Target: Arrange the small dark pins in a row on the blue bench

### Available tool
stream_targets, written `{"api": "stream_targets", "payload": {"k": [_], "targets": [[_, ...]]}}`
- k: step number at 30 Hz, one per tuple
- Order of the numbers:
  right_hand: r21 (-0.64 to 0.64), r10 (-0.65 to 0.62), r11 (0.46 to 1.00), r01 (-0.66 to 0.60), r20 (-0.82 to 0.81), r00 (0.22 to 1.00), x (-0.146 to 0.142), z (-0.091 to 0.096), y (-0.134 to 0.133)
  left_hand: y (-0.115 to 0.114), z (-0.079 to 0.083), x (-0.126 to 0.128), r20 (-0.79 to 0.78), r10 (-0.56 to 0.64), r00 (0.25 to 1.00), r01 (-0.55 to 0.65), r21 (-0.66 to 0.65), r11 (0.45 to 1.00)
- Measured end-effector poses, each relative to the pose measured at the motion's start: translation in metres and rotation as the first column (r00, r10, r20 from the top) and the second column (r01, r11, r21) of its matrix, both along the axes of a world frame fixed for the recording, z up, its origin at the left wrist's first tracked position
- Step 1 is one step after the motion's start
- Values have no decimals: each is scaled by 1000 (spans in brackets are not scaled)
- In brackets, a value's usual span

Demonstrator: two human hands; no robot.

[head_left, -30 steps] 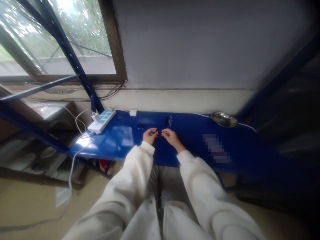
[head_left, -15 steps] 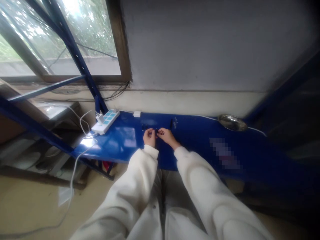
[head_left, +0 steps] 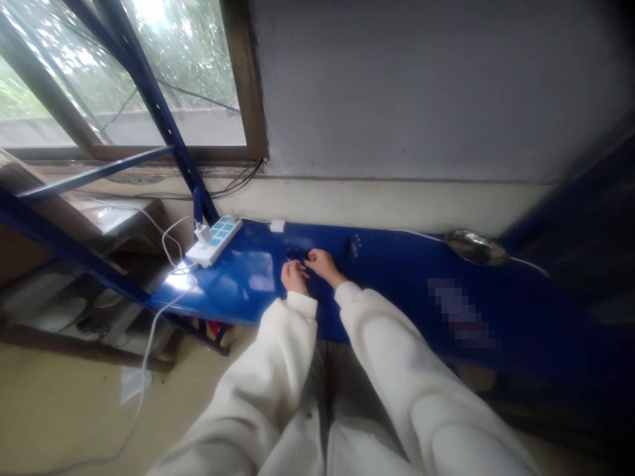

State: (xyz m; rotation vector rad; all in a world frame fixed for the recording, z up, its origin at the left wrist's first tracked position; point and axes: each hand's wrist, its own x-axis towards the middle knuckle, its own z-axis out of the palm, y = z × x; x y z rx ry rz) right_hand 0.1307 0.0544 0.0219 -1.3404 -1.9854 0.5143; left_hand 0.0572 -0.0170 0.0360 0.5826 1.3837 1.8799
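Observation:
My right hand (head_left: 323, 263) reaches over the blue table (head_left: 243, 277), its fingertips pinched around a small dark piece (head_left: 306, 254) at the table surface. Just left of that lie other small dark pieces (head_left: 294, 252) in a short row. Closer to my body, my left hand (head_left: 294, 276) is closed with its fingers curled; whatever is in it, if anything, is too small to make out. The two hands are close together but apart. Right of them lie a dark slim object (head_left: 347, 247) and several small clear bits (head_left: 356, 246).
A white power strip (head_left: 214, 242) with a plug and cables sits at the table's left end. A white adapter (head_left: 277, 226) lies by the wall. At the back right rests a shiny metal oval object (head_left: 477, 247) beside a white cable. Blue frame posts (head_left: 171, 132) rise at left.
My hands, which were together, have come apart. The right hand has moved forward and left to the dark pieces, and the left has drawn slightly back. The view has shifted a little.

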Motion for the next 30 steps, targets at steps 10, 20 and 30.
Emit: {"api": "stream_targets", "payload": {"k": [10, 20, 30], "targets": [[4, 24, 1000, -24, 63, 998, -1, 2, 0, -5, 9, 3, 54, -9, 999, 10, -10, 1000], [-27, 22, 999, -20, 89, 996, -1, 3, 0, -6, 9, 2, 94, -41, 995, 43, -17, 999], [-56, 9, 998, -6, 61, 998, 0, 2, -2, -5, 10, 2, 122, -37, 992, 38, 0, 999]]}}
